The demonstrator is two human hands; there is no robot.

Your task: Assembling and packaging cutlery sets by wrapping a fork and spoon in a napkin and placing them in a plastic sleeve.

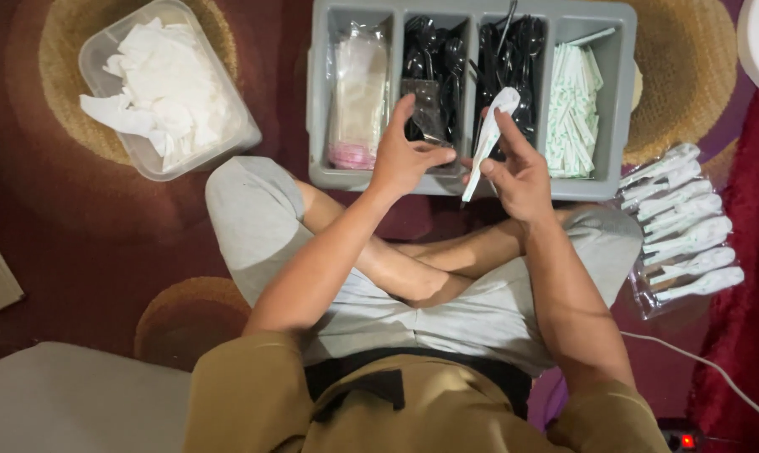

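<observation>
1 dark red patterned carpet (86,226) underlies everything.

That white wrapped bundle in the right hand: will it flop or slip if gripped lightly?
The wrapped bundle looks slim and light, pinched in the right hand. It stands straight, so probably stiff inside. The soft-looking wrap may slide under a loose grip.

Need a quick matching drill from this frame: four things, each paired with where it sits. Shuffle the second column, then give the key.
Things:
1. white napkins
2. rolled white packet
3. paper-wrapped straws
4. finished wrapped sets

Places:
A. rightmost compartment of the grey caddy
B. on the floor beside the person's right knee
C. clear plastic tub
D. in the right hand

Pairs: 1-C, 2-D, 3-A, 4-B
</observation>
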